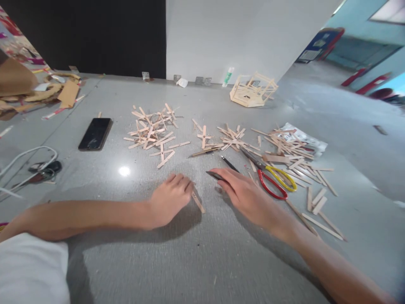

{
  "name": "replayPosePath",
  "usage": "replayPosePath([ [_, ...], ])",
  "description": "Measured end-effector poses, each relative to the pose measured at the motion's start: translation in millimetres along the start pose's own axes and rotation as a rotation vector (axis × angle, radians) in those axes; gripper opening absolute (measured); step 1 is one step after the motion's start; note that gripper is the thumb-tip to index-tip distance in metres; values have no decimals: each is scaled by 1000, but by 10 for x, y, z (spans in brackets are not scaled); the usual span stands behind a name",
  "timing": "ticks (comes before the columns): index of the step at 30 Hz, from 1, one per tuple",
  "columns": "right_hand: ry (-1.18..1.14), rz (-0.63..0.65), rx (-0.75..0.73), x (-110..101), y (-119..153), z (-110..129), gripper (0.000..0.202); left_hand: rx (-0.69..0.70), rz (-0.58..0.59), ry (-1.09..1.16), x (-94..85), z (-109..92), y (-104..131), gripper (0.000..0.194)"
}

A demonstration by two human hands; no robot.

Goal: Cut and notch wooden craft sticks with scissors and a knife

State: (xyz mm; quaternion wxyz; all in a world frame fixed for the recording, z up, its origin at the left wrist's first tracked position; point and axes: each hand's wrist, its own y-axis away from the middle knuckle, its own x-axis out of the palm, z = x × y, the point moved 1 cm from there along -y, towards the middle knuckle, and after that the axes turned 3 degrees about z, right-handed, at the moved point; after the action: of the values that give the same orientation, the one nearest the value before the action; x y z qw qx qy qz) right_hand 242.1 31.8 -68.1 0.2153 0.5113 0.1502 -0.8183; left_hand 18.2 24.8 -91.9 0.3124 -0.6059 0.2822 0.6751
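My left hand [172, 196] is closed, palm down, over one end of a wooden craft stick [198, 202], whose free end juts out toward me. To the right, my right hand [237, 190] grips a dark pointed tool [214, 174], perhaps a blade; its tip points left toward the stick, and the fingers hide the rest. Just beyond that hand lies a black pen-like tool [230, 163]. Scissors [274, 181] with one red and one yellow handle rest right beside it.
Piles of craft sticks [152, 126] spread across the grey table, with more sticks [297, 156] at right near a crumpled packet [303, 137]. A stick frame [253, 93] stands at the back. A phone [95, 134], white cable [28, 154] and cardboard scraps [68, 95] lie left.
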Motion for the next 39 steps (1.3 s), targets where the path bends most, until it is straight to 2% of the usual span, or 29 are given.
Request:
replayPosePath([
  [4, 24, 3, 110, 33, 22, -72, 29, -22, -114, 75, 72, -194, 125, 22],
  [7, 55, 2, 98, 98, 51, -133, 24, -93, -136, 118, 197, -218, 127, 59],
  [9, 58, 31, 38, 123, 73, -163, 19, -66, -107, 164, 270, -174, 84, 69],
  [13, 88, 62, 0, 124, 106, -192, 18, 19, -80, 229, 270, -110, 37, 59],
  [16, 173, 62, 45, 133, 117, -206, 17, -68, -155, 124, 167, -193, 118, 50],
  [18, 246, 43, 41, 157, 125, -221, 23, -47, -172, 79, 116, -294, 205, 41],
  [21, 343, 11, 4, 210, 143, -248, 31, 20, -123, 91, 125, -390, 293, 47],
  [24, 373, 11, -34, 264, 162, -263, 32, 86, -135, 101, 189, -372, 276, 48],
  [27, 334, -63, -54, 279, 174, -259, 25, 91, -229, 135, 217, -295, 195, 34],
  [29, 267, -175, -52, 258, 180, -251, 22, 14, -269, 175, 202, -239, 138, 29],
  [31, 174, -285, -42, 227, 186, -249, 26, -86, -247, 180, 177, -188, 91, 37],
  [33, 70, -345, -42, 211, 190, -257, 30, -139, -162, 171, 158, -144, 51, 35],
  [37, -28, -338, 28, 260, 192, -303, 39, -166, -9, 244, 146, -52, -1, 11],
  [39, 0, -346, 91, 295, 185, -329, 46, -185, 28, 258, 139, -3, -7, 17],
])
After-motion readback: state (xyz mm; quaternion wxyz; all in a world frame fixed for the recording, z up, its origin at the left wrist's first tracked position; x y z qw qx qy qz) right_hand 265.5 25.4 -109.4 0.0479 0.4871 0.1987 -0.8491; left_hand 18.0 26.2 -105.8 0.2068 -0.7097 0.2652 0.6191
